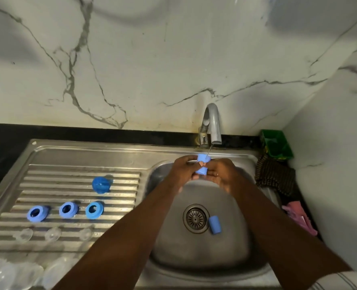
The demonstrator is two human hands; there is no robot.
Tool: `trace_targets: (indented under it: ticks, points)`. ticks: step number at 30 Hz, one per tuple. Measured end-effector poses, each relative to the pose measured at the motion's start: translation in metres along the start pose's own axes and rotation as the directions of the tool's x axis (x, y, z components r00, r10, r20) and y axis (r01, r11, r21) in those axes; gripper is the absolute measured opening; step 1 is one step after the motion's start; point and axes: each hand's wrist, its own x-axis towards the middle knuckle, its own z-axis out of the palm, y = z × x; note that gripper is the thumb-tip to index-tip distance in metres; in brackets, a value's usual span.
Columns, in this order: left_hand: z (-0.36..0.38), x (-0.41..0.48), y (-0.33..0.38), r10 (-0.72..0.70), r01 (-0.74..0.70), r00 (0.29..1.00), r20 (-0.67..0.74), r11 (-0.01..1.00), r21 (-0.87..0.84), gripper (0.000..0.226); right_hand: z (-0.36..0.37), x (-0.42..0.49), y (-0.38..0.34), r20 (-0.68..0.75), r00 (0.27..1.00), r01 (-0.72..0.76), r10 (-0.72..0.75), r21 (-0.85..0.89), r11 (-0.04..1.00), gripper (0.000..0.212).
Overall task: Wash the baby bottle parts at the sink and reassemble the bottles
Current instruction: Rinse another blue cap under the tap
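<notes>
Held above the sink basin (173, 243), right under the thin stream from the tap (213, 122): a light blue cap (203, 164), gripped from both sides with fingers curled round it, left hand (181, 172) on one side, right hand (221, 176) on the other. Down in the basin, lying on its side just beside the drain (196, 218): a second blue cap (214, 225). On the ribbed drainboard (79, 155) to the left: a darker blue domed piece (100, 184), then a row of three blue collar rings (68, 209), then a nearer row of three clear teats (52, 234). At the near left corner: clear bottles (6, 275), blurred, contents impossible to tell. Behind the sink on the right: a green tub (277, 146), inside too dim to read, with a dark cloth (275, 176) just in front and a pink cloth (299, 216) nearer.
</notes>
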Motion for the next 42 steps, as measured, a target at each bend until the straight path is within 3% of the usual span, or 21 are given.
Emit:
trace_targets:
  ticks: [3,6,9,11,13,16,18,21,23,25,28,30,32,35,39,42]
  points:
    - [0.002,0.001,0.001,0.063,-0.065,0.998,0.024,0.996,0.061,0.040,0.002,-0.005,-0.001,0.013,1.000,-0.006,0.004,0.105,0.994,0.032]
    - [0.005,-0.003,0.002,0.201,-0.199,0.979,0.020,0.948,0.247,0.028,0.005,-0.004,0.003,-0.008,1.000,0.010,-0.010,0.061,0.998,0.038]
    - [0.007,-0.007,0.002,0.265,-0.281,0.959,0.104,0.938,0.201,0.016,0.005,-0.002,0.005,-0.084,0.996,0.020,-0.011,0.102,0.995,0.036]
    - [0.008,-0.011,0.005,0.193,-0.200,0.978,0.078,0.975,0.096,0.018,0.004,-0.002,0.004,-0.098,0.995,0.023,-0.007,0.167,0.986,0.036]
    - [0.008,-0.012,0.010,0.024,-0.023,0.999,0.043,1.000,-0.010,0.020,0.002,-0.004,0.006,-0.100,0.995,0.025,-0.005,0.202,0.979,0.032]
    - [0.007,-0.013,0.012,-0.119,0.125,0.989,0.087,0.990,-0.064,0.022,-0.004,-0.007,0.009,-0.095,0.995,0.029,-0.004,0.270,0.963,0.025]
    - [0.004,-0.012,0.009,-0.064,0.065,0.997,0.049,0.998,-0.015,0.030,-0.003,-0.011,0.006,-0.060,0.998,0.018,0.001,0.308,0.951,0.023]
    - [0.003,-0.008,0.003,0.111,-0.092,0.991,-0.073,0.971,0.221,0.036,0.003,-0.012,0.003,-0.072,0.996,-0.024,0.045,0.270,0.963,0.028]
    - [0.004,-0.009,0.001,0.203,-0.171,0.977,-0.069,0.932,0.321,0.038,0.007,-0.011,0.004,-0.084,0.995,-0.028,0.048,0.218,0.976,0.030]
    - [0.005,-0.010,-0.001,0.267,-0.235,0.963,-0.047,0.908,0.347,0.035,0.008,-0.012,0.007,-0.074,0.997,-0.002,0.015,0.177,0.984,0.026]
    - [0.007,-0.014,0.000,0.328,-0.281,0.942,-0.067,0.883,0.375,0.032,0.006,-0.008,0.010,-0.118,0.993,0.053,-0.030,0.200,0.978,0.038]
    - [0.007,-0.013,0.001,0.298,-0.243,0.947,-0.121,0.910,0.336,0.025,0.004,-0.006,0.008,-0.124,0.989,0.103,-0.083,0.170,0.980,0.038]
    - [0.003,-0.015,0.003,0.117,-0.096,0.978,-0.173,0.987,0.126,0.014,0.002,-0.004,0.006,-0.079,0.990,0.132,-0.120,0.163,0.978,0.038]
    - [-0.004,-0.023,0.009,-0.090,0.084,0.994,-0.055,0.991,-0.106,0.019,0.000,-0.006,0.002,-0.022,0.985,0.172,-0.172,0.226,0.959,0.042]
    - [-0.003,-0.027,0.011,-0.041,0.028,0.995,-0.086,0.989,-0.143,0.025,-0.002,-0.008,0.003,0.013,0.987,0.152,-0.159,0.222,0.963,0.046]
    - [-0.002,-0.026,0.011,-0.004,-0.002,0.993,-0.121,0.999,-0.054,0.028,0.001,-0.012,0.007,0.024,0.987,0.156,-0.162,0.162,0.974,0.040]
